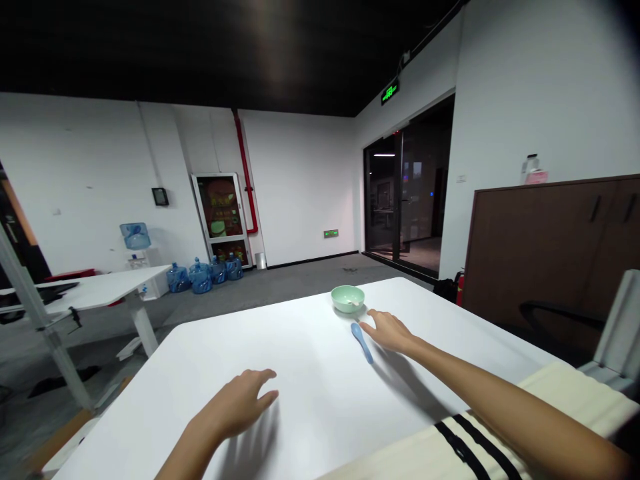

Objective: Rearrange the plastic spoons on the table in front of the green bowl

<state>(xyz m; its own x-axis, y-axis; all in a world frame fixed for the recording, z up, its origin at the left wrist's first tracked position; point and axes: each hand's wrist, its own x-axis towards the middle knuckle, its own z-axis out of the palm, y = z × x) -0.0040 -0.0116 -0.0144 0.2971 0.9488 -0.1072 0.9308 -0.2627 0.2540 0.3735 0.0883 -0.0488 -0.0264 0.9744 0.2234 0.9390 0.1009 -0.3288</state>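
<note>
A pale green bowl (347, 301) stands upright near the far edge of the white table (300, 353), with a small light-coloured thing inside that I cannot make out. In front of it a blue spoon (362, 343) lies on the tabletop. My right hand (389, 329) hovers just right of the spoon and the bowl, fingers apart and holding nothing. Over the left part of the table, away from both, my left hand (246, 401) is raised with thumb and fingers spread, also holding nothing.
A cream cloth with black stripes (425, 457) lies along the near right edge. A grey chair (617, 327) and a brown cabinet (555, 247) stand to the right. Another white desk (100, 293) and several blue water bottles (200, 277) are at the left.
</note>
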